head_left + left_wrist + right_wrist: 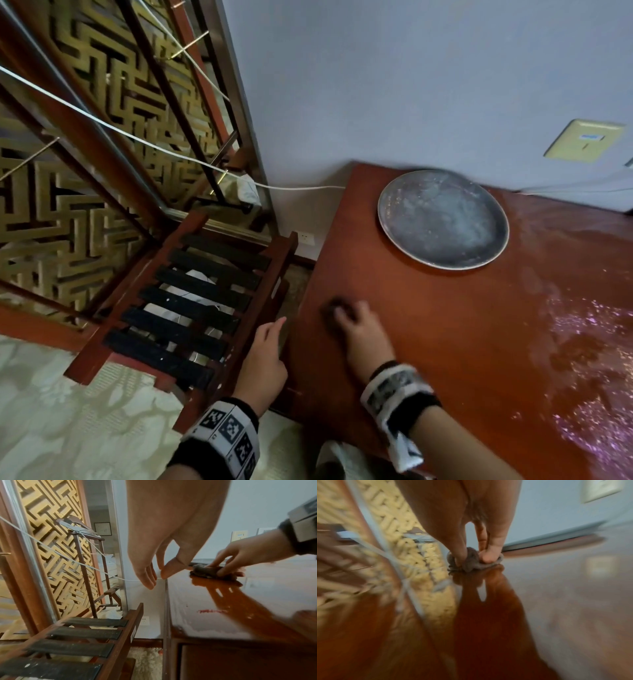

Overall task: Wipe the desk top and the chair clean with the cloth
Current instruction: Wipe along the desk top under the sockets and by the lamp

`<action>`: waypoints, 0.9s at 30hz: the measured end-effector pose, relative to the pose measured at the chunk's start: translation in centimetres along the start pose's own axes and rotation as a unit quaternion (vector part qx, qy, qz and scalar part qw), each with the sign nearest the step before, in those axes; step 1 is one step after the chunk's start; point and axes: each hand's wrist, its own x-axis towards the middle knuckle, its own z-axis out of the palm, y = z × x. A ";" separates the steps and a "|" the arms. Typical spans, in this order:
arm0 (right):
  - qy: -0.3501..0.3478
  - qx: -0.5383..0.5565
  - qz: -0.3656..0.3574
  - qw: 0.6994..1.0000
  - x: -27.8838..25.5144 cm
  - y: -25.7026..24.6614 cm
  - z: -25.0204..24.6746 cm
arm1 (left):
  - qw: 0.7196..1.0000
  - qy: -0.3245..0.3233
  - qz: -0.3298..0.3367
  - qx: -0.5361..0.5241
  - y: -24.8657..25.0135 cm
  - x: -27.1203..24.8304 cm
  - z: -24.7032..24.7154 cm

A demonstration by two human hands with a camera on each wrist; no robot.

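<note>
A small dark grey cloth [334, 306] [204, 571] [471, 562] lies bunched on the glossy red-brown desk top [445, 342] near its left edge. My right hand [356, 325] [240, 557] [471, 550] grips the cloth and presses it onto the wood; the right wrist view is blurred. My left hand [267, 346] [154, 573] hangs open beside the desk's left edge, over the gap, holding nothing. No chair is clearly visible.
A round grey metal tray [443, 219] sits at the back of the desk. Dusty smears cover the desk's right part [582, 342]. A wooden rack with black straps [191, 308] [77, 642] stands left of the desk. A white cable [137, 138] crosses a lattice screen [85, 137].
</note>
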 end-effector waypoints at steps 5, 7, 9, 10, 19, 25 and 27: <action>-0.181 -0.050 -0.231 0.955 -4.8 -2.2 0.9 | 1.000 0.003 0.012 0.002 0.6 0.9 0.2; -0.126 -0.031 -0.149 0.980 -3.9 -0.1 0.7 | 1.000 0.002 0.022 0.013 0.7 1.4 0.2; -0.086 -0.003 -0.064 0.994 -3.2 1.0 0.3 | 0.999 -0.003 0.027 0.020 1.1 1.6 0.3; -0.096 0.002 -0.057 0.994 -3.5 0.4 0.1 | 0.999 -0.008 0.028 0.021 1.3 1.7 0.5; -0.003 -0.016 0.013 1.000 -11.8 3.1 0.5 | 0.963 -0.151 0.188 0.120 4.5 0.5 4.6; 0.194 -0.082 0.262 0.942 -19.6 11.9 -1.9 | 0.870 -0.287 0.333 0.220 8.4 -1.6 10.1; 0.227 -0.097 0.284 0.926 -20.5 11.7 -1.4 | 0.854 -0.301 0.357 0.230 9.9 -2.2 11.6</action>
